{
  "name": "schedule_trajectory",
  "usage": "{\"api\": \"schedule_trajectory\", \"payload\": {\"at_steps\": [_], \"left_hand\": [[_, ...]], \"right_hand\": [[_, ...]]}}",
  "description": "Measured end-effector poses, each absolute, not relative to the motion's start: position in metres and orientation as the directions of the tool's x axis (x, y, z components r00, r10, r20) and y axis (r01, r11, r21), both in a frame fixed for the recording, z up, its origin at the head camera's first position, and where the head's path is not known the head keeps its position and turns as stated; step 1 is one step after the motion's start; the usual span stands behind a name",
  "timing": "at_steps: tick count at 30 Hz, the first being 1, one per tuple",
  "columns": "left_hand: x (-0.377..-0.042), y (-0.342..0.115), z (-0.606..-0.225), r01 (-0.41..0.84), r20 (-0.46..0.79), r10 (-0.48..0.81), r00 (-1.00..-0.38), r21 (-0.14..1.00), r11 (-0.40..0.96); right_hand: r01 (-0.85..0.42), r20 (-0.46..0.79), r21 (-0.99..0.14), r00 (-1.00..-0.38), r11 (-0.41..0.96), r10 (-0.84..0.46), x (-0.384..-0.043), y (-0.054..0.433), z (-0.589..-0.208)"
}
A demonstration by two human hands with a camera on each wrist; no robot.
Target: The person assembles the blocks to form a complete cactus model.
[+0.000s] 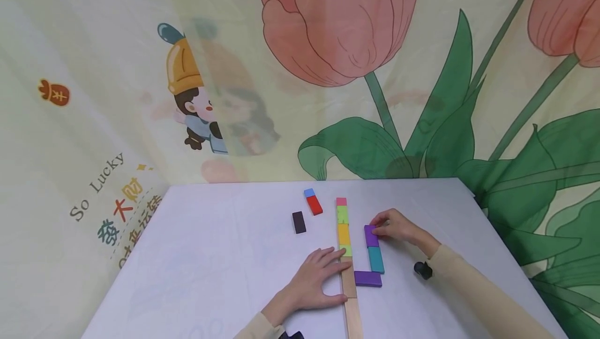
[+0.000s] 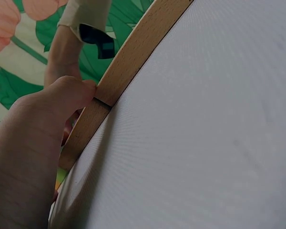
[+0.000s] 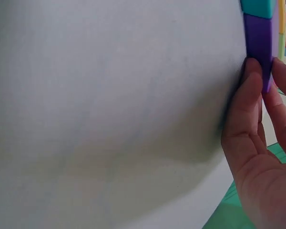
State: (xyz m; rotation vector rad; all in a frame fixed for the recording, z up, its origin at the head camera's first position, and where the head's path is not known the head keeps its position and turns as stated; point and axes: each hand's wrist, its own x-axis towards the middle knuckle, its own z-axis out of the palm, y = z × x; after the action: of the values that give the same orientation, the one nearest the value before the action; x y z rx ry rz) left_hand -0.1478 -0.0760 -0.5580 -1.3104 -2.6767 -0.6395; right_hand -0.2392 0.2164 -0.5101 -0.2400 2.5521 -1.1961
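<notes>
A straight row of blocks runs away from me on the white table: plain wooden blocks (image 1: pixel 349 283) nearest, then light green, a yellow block (image 1: pixel 344 234), light green again and a pink end (image 1: pixel 341 201). My left hand (image 1: pixel 310 283) lies along this row with fingers spread, fingertips and thumb touching its left side and top. To the right, my right hand (image 1: pixel 397 226) pinches the far part of a purple block (image 1: pixel 370 237) between thumb and fingers. That block's near end meets a teal block (image 1: pixel 376 260). Another purple block (image 1: pixel 367 278) lies crosswise between the teal one and the wooden row.
Left of the row lie a black block (image 1: pixel 298 222) and a red block (image 1: pixel 314 205) with a blue piece (image 1: pixel 309 192) at its end. The table (image 1: pixel 211 255) backs onto a curtain printed with tulips (image 1: pixel 342 21). Dark wrist-worn devices show at both sleeves.
</notes>
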Motion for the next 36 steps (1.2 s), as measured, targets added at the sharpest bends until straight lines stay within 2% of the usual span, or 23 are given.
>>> {"api": "schedule_trajectory", "payload": {"at_steps": [36], "left_hand": [[-0.1483, -0.0763, -0.5587, 0.768, 0.253, 0.732, -0.633, 0.33, 0.549]], "right_hand": [[0.0, -0.204, -0.792, -0.943, 0.611, -0.264, -0.2381, 0.22, -0.516]]}}
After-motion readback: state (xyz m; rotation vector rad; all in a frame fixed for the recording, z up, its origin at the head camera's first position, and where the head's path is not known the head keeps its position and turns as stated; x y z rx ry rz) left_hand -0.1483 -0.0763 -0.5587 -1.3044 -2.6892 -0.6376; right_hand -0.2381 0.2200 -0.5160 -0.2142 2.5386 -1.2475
